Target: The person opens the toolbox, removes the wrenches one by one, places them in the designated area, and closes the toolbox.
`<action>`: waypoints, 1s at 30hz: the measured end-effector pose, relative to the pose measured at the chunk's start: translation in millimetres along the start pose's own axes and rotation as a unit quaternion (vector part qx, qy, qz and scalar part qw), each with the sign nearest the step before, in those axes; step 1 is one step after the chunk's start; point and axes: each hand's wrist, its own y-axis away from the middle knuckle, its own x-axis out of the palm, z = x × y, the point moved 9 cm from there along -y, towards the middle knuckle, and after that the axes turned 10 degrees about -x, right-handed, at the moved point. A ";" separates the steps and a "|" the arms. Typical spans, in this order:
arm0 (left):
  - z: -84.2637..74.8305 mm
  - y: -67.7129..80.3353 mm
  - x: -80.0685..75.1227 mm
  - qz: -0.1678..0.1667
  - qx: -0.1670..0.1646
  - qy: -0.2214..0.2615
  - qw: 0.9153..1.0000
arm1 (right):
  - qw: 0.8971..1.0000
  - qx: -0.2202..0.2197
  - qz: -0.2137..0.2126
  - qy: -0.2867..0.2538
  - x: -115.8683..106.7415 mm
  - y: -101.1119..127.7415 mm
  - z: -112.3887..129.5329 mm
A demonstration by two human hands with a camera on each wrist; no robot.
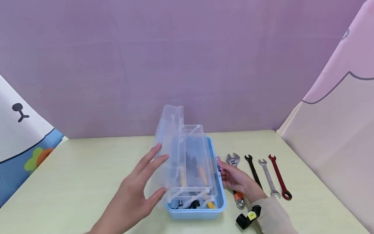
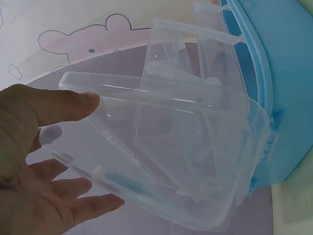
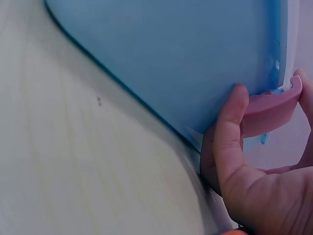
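Note:
A light blue toolbox (image 1: 195, 214) stands on the table with its clear lid (image 1: 169, 125) tilted up on the left side. Clear trays (image 1: 194, 143) are raised above the base, and yellow-handled tools (image 1: 210, 204) show inside, partly covered. At the lid is my left hand (image 1: 132, 191), thumb and fingers spread. In the left wrist view, its thumb (image 2: 85, 104) overlaps one lid edge while a fingertip shows through the clear plastic. My right hand (image 1: 238, 178) pinches a pink latch (image 3: 271, 112) on the box's right side.
To the right lie an adjustable wrench (image 1: 233, 159) with an orange-ended handle, a black wrench (image 1: 252, 169), a silver wrench (image 1: 268, 178) and a red wrench (image 1: 279, 177). The right forearm reaches over some of them. A purple cloth wall (image 1: 175, 65) rises behind the table.

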 end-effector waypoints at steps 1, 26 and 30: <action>-0.9 -0.1 0.9 0.003 -0.001 -0.002 1.000 | 1.000 0.000 -0.002 -0.002 -0.3 0.3 0.3; -21.2 -8.1 45.2 0.106 0.000 -0.070 0.992 | 1.000 0.005 -0.022 -0.003 -5.5 2.1 -3.3; -29.0 -9.7 53.0 0.121 0.008 -0.090 0.989 | 1.000 0.003 -0.015 -0.006 -4.3 2.3 -3.0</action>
